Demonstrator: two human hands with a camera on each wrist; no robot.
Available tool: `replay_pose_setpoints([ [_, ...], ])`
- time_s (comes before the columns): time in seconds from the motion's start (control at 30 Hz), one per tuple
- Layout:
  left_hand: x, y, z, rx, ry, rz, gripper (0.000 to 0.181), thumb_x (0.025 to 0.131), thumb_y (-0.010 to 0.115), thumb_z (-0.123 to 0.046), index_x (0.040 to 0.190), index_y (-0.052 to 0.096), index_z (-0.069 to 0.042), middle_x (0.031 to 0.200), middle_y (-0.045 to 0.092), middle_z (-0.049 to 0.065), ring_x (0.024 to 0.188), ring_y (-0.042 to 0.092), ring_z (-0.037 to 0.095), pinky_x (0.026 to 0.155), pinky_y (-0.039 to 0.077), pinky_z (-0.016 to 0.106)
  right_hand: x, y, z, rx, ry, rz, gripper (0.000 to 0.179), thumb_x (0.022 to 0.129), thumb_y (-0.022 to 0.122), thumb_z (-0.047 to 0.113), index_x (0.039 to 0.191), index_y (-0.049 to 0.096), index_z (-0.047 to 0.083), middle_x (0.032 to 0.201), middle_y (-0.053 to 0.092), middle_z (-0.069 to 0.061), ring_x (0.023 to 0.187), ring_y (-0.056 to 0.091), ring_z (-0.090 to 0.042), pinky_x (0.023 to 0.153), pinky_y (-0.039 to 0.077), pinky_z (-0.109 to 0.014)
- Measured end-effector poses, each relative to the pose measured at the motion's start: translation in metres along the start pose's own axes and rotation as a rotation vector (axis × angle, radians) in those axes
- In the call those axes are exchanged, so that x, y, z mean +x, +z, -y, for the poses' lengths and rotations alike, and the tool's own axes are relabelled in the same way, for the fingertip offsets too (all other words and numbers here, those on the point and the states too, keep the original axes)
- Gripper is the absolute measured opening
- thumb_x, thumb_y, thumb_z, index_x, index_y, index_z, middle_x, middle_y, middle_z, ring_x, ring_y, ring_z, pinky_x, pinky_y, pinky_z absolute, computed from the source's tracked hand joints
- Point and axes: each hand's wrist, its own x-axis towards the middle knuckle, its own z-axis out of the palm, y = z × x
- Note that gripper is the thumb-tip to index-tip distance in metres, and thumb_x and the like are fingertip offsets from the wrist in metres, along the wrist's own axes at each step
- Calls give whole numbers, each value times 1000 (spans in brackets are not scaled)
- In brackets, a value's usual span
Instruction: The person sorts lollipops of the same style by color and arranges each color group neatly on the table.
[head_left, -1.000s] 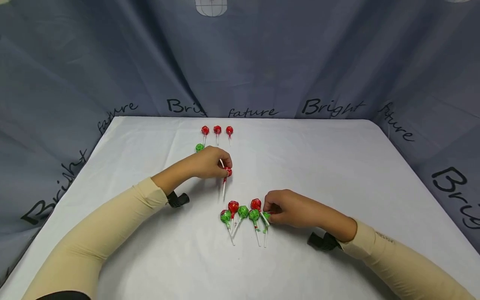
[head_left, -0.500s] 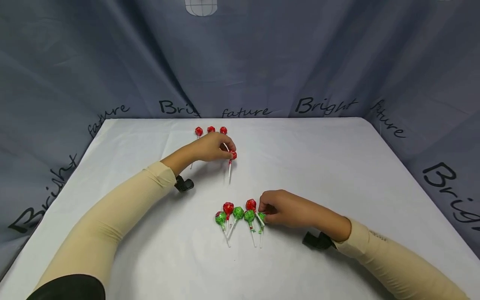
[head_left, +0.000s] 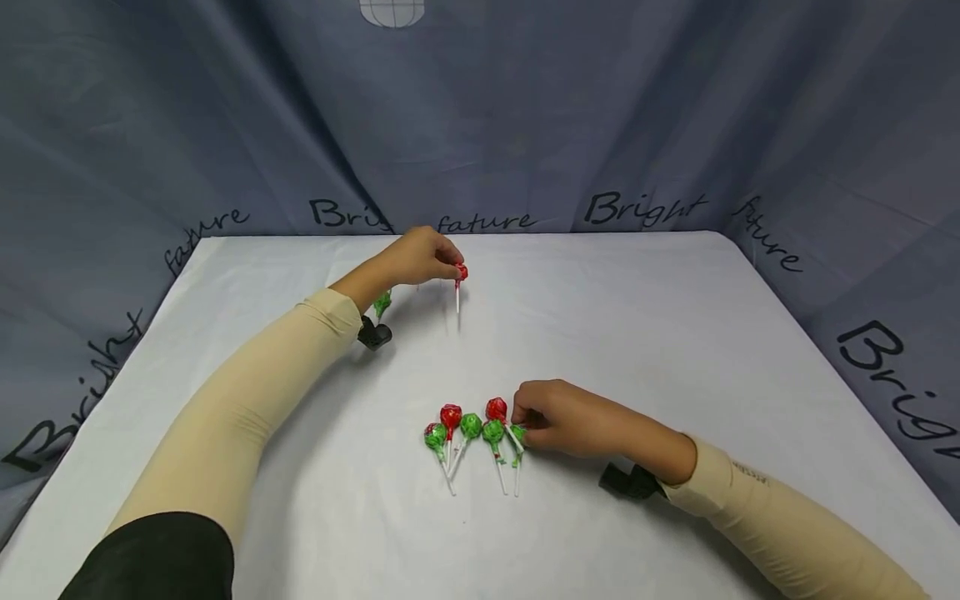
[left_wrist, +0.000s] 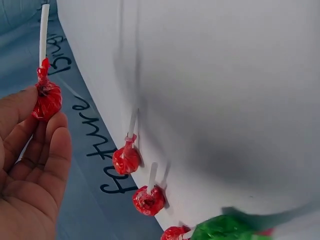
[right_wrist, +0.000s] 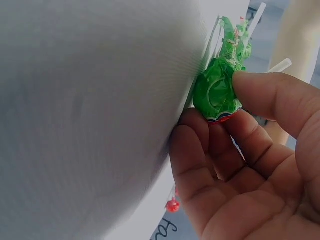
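Observation:
At the far side of the table, my left hand (head_left: 420, 257) pinches a red-wrapped lollipop (left_wrist: 48, 102) by its candy head, its white stick pointing back toward me. Beyond it, the left wrist view has a red lollipop (left_wrist: 126, 160) and others like it lying in a row by the table's far edge; in the head view the hand hides that row. A green lollipop (head_left: 383, 303) lies partly under the left wrist. Nearer, my right hand (head_left: 566, 419) has thumb and fingers on the head of a green lollipop (right_wrist: 216, 92), at the right end of a loose cluster.
The cluster includes a red lollipop (head_left: 451, 416), a green lollipop (head_left: 471, 426) and several more, sticks toward me. White cloth covers the table (head_left: 660, 317). A grey curtain (head_left: 525, 117) with lettering hangs behind. A black wrist camera (head_left: 630, 482) sits under the right wrist.
My left hand has carried the red lollipop away from me, to the far edge, and now covers the red row. The right hand stays at the green lollipop; the head view has shifted slightly.

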Motion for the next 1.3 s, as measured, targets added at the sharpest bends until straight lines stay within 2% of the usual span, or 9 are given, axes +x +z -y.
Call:
replay_pose_setpoints([
  [0.33,33,-8,5,-1,-70,0,25,91,74,-17,114,74,-6,104,71,4,91,63,22,76,51,31,1,-1,3,-8,-13,-4,17,87,68,1,89,61,16,81,51,8,76,50,-10,69,45,-25],
  [0.53,46,-6,9,60,-84,-7,23,91,73,-15,112,75,-7,105,71,5,88,63,24,73,50,30,3,0,5,-3,-3,-3,17,87,68,0,89,61,15,82,52,8,77,50,-10,69,45,-25],
  [0.77,56,-4,11,214,-67,-13,21,93,70,-13,111,75,-5,105,70,7,91,58,19,77,49,31,3,1,4,-21,-10,-9,17,86,69,1,89,61,16,82,51,9,76,48,-7,70,45,-25],
  [0.87,59,-1,13,222,-83,0,22,95,67,-12,115,73,-4,110,68,8,97,56,19,83,49,32,3,0,4,-18,-17,-9,17,86,68,0,90,61,15,83,51,10,76,48,-7,70,45,-25],
  [1.03,62,5,14,249,-66,6,25,97,64,-13,117,71,-2,115,68,11,106,56,22,93,47,34,3,0,4,5,-4,-7,16,87,69,1,90,61,15,84,52,9,77,50,-10,70,46,-26],
  [1.3,63,8,11,235,-102,-3,28,97,63,-13,122,69,-1,121,65,11,115,54,23,98,46,35,2,0,3,4,3,-8,16,88,69,2,91,62,15,85,53,10,78,51,-10,70,46,-26],
])
